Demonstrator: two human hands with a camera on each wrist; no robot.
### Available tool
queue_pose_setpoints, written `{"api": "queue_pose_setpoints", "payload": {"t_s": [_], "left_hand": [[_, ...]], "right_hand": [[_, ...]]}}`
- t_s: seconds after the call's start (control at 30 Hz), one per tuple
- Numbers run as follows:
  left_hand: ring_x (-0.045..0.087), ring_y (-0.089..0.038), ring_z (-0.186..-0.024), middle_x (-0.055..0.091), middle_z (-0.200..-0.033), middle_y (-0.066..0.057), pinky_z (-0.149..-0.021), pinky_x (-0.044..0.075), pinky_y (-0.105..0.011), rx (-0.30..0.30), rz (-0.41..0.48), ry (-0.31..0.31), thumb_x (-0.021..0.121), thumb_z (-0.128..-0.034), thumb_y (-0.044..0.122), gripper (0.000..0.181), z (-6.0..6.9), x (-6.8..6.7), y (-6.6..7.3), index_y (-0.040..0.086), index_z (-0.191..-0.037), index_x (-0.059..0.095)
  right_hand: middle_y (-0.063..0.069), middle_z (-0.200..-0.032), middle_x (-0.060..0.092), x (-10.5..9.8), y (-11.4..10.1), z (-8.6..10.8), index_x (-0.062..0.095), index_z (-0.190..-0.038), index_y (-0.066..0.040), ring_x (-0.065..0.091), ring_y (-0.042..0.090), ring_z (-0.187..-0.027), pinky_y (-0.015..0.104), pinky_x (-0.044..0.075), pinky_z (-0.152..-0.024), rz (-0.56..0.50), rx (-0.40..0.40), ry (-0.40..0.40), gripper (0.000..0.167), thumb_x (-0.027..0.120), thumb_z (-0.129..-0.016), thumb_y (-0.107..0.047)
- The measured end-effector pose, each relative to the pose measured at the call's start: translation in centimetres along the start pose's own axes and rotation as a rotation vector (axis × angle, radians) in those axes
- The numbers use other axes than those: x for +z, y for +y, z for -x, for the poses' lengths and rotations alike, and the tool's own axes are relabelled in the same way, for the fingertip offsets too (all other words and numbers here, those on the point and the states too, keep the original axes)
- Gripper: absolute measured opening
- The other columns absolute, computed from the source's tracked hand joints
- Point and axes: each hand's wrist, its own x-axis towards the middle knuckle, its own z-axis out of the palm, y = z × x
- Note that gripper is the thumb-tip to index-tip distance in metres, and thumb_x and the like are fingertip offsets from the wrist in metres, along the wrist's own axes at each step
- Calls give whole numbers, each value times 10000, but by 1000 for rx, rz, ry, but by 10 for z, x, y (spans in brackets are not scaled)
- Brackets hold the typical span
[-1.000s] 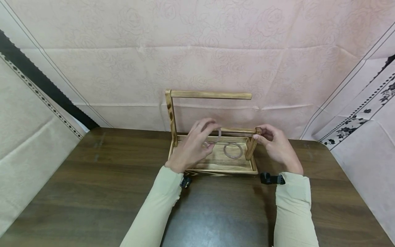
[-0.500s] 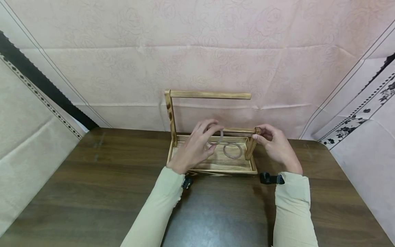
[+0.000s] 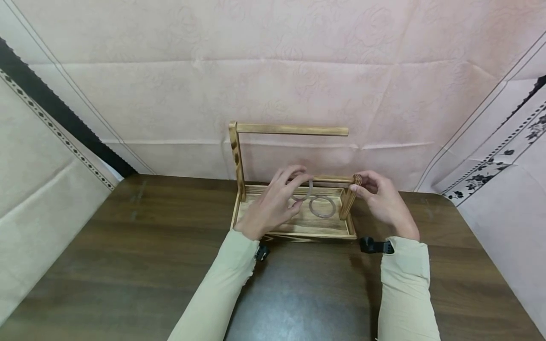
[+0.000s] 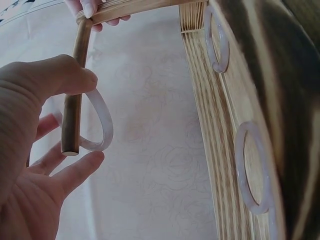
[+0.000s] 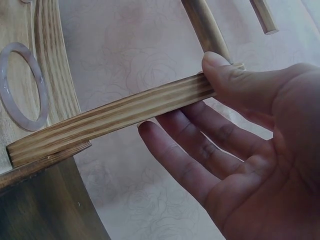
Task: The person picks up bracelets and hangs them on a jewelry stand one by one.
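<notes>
Left hand [image 3: 273,203]: pinching a pale bangle [image 4: 108,125] at the lower rod [image 3: 332,179]!
Right hand [image 3: 386,201]: clamped on the right post [image 3: 348,204], up top.
Tray [image 3: 298,226]: more bangles [image 4: 240,159] lying inside.

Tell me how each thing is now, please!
Left hand: pinching raised ring
Right hand: gripping short post
Raised ring: held clear of tray
Ring near short post: lying in tray, untouched
Upper bar: bare
Short post: held at its top
Tray: on table, rings inside
</notes>
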Motion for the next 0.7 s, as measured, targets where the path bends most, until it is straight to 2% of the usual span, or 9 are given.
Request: {"api": "queue_pose_setpoints", "payload": {"t_s": [0.5, 0.7], "left_hand": [[444, -233, -1384, 494, -1457, -70, -1189, 408, -305, -15, -4, -8, 772, -829, 11, 642, -1, -1, 4, 135, -1417, 548], [442, -230, -1382, 486, -1460, -56, -1172, 426, -302, -25, 10, -13, 772, -839, 20, 636, -2, -1, 7, 147, -1420, 546]], "right_hand": [[204, -1175, 656, 1, -2, 0, 571, -1313, 33, 649, 356, -1173, 45, 455, -826, 10, 2, 2, 352, 593, -1044, -193], [205, -1181, 656, 0, -2, 0, 568, -1319, 32, 648, 359, -1180, 65, 469, -828, 11, 7, 0, 360, 591, -1046, -200]]}}
